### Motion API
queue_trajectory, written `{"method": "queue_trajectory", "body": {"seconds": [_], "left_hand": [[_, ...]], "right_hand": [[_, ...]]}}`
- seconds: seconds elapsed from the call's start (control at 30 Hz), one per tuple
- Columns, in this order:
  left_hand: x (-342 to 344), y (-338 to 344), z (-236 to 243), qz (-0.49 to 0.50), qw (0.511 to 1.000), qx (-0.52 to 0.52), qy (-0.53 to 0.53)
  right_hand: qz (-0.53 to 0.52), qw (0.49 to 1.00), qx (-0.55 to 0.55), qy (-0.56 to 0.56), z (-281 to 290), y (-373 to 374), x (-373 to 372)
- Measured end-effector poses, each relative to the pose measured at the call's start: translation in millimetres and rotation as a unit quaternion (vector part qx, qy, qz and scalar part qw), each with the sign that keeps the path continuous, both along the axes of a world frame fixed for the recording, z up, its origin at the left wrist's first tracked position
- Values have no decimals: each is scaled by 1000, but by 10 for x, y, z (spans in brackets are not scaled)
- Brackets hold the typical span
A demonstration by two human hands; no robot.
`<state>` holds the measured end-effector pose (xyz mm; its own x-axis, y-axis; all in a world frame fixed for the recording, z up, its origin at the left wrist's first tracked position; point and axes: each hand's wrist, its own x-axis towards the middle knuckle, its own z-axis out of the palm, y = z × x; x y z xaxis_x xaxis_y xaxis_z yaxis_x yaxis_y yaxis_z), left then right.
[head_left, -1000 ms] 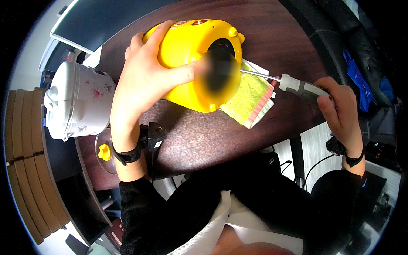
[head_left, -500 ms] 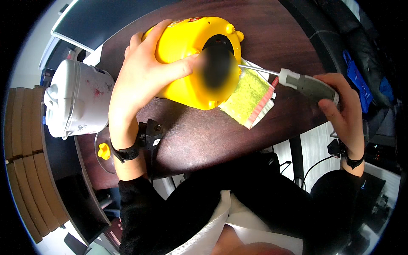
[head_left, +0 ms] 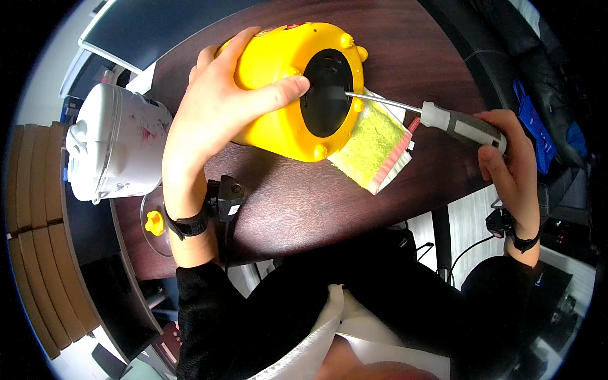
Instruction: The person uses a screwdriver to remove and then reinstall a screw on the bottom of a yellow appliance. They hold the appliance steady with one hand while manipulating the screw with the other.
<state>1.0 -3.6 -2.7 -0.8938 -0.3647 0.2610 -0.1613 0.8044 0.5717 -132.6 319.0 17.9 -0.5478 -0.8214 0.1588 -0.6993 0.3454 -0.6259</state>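
Hardly anything has shifted in half a second: both hands keep nearly the same places, but the base of the rounded, glossy yellow plastic body (head_left: 272, 69), blurred then, now shows sharply, with the tip of a grey-handled, steel-shafted screwdriver (head_left: 459, 126) over the smooth black oval panel (head_left: 330, 107), at the panel's 3 o'clock.

As for progress, I judge the positioning done: the body lies at 12 o'clock over the dark reddish-brown table (head_left: 304, 212), steadied on its side, base turned toward 3 o'clock, and the screwdriver is lined up. The panel sits whole in its yellow surround, so I take the work there as unfinished; whether the tip has seated in anything, I cannot tell.

My left hand (head_left: 215, 104) is spread over the body, grasping it, thumb pressed at the panel's 10 o'clock edge. My right hand (head_left: 516, 155), near 3 o'clock, is curled around the handle's end.

Stubby round yellow nubs (head_left: 347, 41) ring the panel at about 1, 4, 6 and 10 o'clock. Just beyond, toward 4 o'clock, lies a folded, fuzzy yellow-green cloth (head_left: 373, 145) with a pink band.
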Motion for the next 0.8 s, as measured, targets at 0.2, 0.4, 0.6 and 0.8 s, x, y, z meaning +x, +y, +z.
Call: {"method": "queue_trajectory", "body": {"seconds": [0.2, 0.4, 0.6, 0.8], "left_hand": [[-8, -47, 3, 3, 1000, 27, 0], [-16, -39, 2, 5, 1000, 20, -3], [-10, 8, 31, 3, 1000, 13, -9], [-23, -75, -17, 12, 999, 40, 5]], "right_hand": [[-47, 994, 11, -97, -78, 16, -31], [26, 986, -78, 148, -180, -40, 102], [0, 998, -54, 16, -25, -44, 46], [-8, 999, -37, -14, -162, -15, -125]]}}
